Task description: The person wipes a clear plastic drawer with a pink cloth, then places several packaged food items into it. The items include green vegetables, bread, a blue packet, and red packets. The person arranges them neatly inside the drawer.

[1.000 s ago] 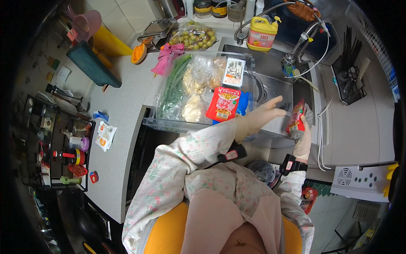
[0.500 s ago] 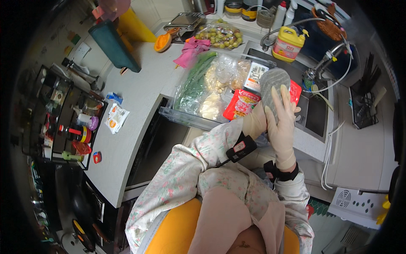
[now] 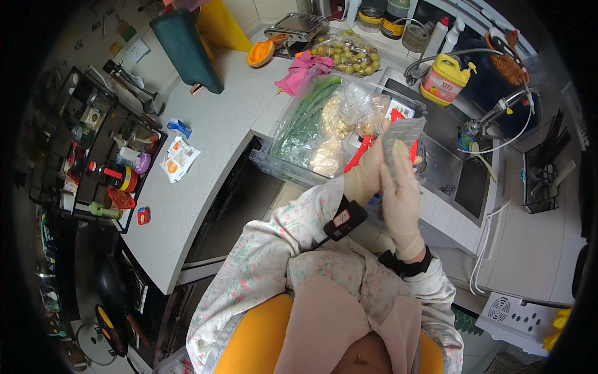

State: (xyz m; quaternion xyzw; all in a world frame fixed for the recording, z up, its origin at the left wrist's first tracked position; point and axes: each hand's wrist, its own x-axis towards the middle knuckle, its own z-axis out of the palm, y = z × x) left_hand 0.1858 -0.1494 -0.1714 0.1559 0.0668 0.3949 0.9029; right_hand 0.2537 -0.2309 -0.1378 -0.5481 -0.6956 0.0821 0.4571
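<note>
Both hands wear pale cream gloves and meet above the right end of a clear plastic drawer bin [image 3: 293, 171]. My left hand [image 3: 364, 174] is closed round a red packet [image 3: 361, 154], mostly hidden behind the hands. Against the packet, my right hand [image 3: 400, 202] presses a grey cloth [image 3: 408, 131], fingers laid along it and slightly blurred. Inside the bin lie long green leafy vegetables [image 3: 302, 121] in a clear bag, bagged pale food [image 3: 327, 157] and a package with a white label [image 3: 400, 107].
Right of the bin is the steel sink [image 3: 464, 187] with its tap [image 3: 498, 112]. A yellow jug [image 3: 445, 78] stands behind it. Bagged green fruit [image 3: 349, 53], a pink cloth [image 3: 305, 71] and a cut pumpkin [image 3: 260, 54] sit at the back. A spice rack [image 3: 93, 156] stands left.
The packet and grey cloth have tilted to a steeper angle, so less of the packet's face shows. My right hand has moved slightly down and left. The whole view has shifted a little.
</note>
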